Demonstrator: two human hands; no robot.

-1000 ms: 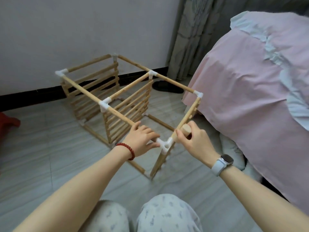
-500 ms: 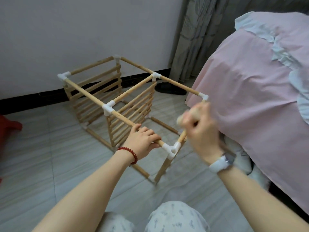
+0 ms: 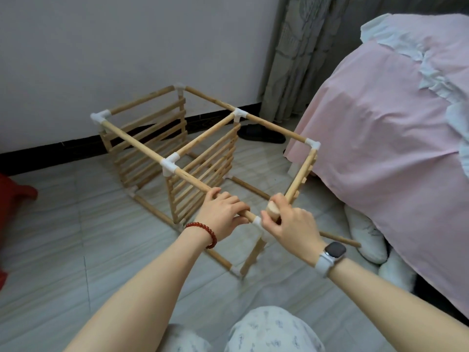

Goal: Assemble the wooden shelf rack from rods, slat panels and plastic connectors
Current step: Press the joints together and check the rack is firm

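Rack: the pale wooden rod-and-slat shelf rack (image 3: 177,158) stands on the grey tiled floor (image 3: 63,237), near the white wall (image 3: 127,47) and just beside the pink-covered bed (image 3: 393,123)
Frame: round wooden rods run along the top and bottom edges and meet in white plastic corner connectors (image 3: 169,163)
Slat panels: two upright slat panels (image 3: 203,174) show clearly, one at the far end and one at the middle; a third at the near right end is seen edge-on
Near corner: the white plastic connector at the near top corner (image 3: 257,220) lies between the two hands, mostly hidden by the right one
Left hand: the left hand (image 3: 223,214), with a red bead bracelet (image 3: 203,231) on its wrist, is clenched around the top front rod (image 3: 193,180), just to the left of the near corner connector
Right hand: the right hand (image 3: 291,227), with a white-strapped smartwatch (image 3: 332,252) on its wrist, grasps a short, thick, light wooden cylinder (image 3: 272,209) directly over the near corner; whether the cylinder touches the connector cannot be told
Loose part: one wooden rod (image 3: 340,239) lies on the floor to the right of the rack, near white cushions (image 3: 368,237) under the bed edge
Surroundings: a dark slipper (image 3: 261,134) lies behind the rack below a grey curtain (image 3: 291,59), and a red object (image 3: 15,196) sits at the left edge
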